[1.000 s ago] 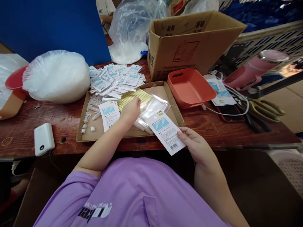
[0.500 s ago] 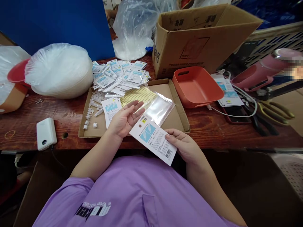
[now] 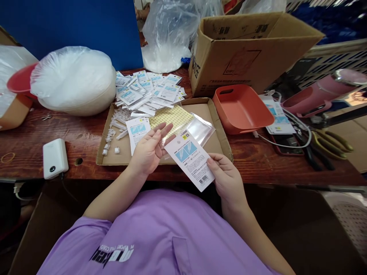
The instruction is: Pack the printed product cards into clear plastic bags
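A white printed card (image 3: 190,162) with blue pictures and a barcode is tilted in front of me. My right hand (image 3: 225,173) pinches its right edge between thumb and fingers. My left hand (image 3: 151,149) is palm up near the card's upper left, its fingers stretched out and apart. Whether those fingertips touch the card I cannot tell. Behind the hands, a shallow cardboard tray (image 3: 222,133) holds a similar card (image 3: 137,130), a yellow dotted sheet (image 3: 172,116), clear plastic bags (image 3: 202,128) and small whitish clear pieces (image 3: 110,135).
Packed cards (image 3: 149,89) are heaped behind the tray. An orange bin (image 3: 243,110) stands to its right, before a cardboard box (image 3: 246,57). Farther right are loose cards (image 3: 276,114), pliers (image 3: 329,143) and a pink bottle (image 3: 323,93). A power bank (image 3: 55,158) and a plastic-covered bowl (image 3: 74,82) are left.
The card in my right hand has turned more upright and shifted slightly right. My left hand stays beside it with fingers spread. The whole view has shifted a little.
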`<state>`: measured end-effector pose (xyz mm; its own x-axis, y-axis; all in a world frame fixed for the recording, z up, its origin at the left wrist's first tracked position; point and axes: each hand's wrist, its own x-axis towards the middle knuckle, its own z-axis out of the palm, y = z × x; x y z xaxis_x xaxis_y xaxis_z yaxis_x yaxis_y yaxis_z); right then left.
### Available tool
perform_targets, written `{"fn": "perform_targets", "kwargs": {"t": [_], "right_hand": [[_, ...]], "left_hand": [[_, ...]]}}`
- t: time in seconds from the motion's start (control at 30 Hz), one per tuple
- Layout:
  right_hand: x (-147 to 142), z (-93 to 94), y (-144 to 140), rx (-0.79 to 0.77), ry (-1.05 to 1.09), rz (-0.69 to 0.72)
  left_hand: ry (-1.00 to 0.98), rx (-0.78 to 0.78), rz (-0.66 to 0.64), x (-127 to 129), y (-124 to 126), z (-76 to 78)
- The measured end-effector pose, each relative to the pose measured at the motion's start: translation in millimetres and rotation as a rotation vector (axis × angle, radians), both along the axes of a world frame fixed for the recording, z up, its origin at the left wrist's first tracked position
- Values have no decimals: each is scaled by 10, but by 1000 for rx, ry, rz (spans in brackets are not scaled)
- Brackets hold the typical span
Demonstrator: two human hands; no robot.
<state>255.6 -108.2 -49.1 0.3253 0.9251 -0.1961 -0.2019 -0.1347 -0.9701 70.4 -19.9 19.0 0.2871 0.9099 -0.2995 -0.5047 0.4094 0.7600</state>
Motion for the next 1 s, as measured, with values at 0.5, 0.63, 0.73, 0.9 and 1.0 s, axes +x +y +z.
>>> {"fn": "perform_targets", "kwargs": {"t": [0.5,0.63,0.73,0.9,1.0], "right_hand": [[-290,211,228,311,-172,-35],[-347,212,248,235,53,234],[-456,178,261,182,121,171],[-556,112,271,307,-98,120],[-415,110,268,434,-352,284]], "left_hand": [[74,163,-430,-247,-20,-100],[-8,272,-451,-338,-42,-111],[-19,336,-506,-343,-91,-121],[82,334,-442,-331,-119,-130],[92,281,-456,-381,-91,-123]]}}
